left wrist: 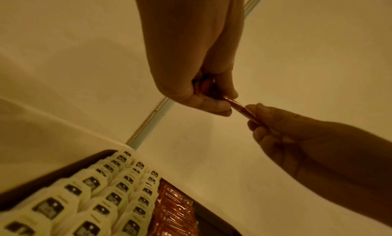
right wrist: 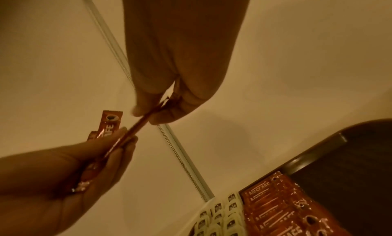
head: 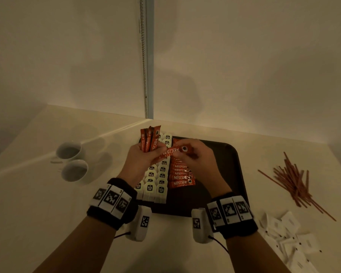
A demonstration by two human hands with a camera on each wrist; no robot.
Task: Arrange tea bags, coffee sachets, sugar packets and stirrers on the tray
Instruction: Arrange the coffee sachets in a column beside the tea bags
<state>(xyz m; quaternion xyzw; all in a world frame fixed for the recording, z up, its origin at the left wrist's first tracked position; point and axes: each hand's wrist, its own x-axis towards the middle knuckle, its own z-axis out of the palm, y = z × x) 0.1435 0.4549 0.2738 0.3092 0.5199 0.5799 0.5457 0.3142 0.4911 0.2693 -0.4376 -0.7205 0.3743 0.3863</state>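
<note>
A thin orange foil coffee sachet, light, limp and slick, is pinched above the dark tray by right hand; spares are gripped by left hand. An end-seam hold is judged best.

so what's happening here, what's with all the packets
A person is stocking a dark rectangular tray. The left hand holds a bunch of orange Nescafe coffee sachets; the right hand pinches one sachet out of that grip. White tea bags and a column of laid sachets already fill the tray's left part. Reddish stirrers and white sugar packets lie on the table to its right.
</note>
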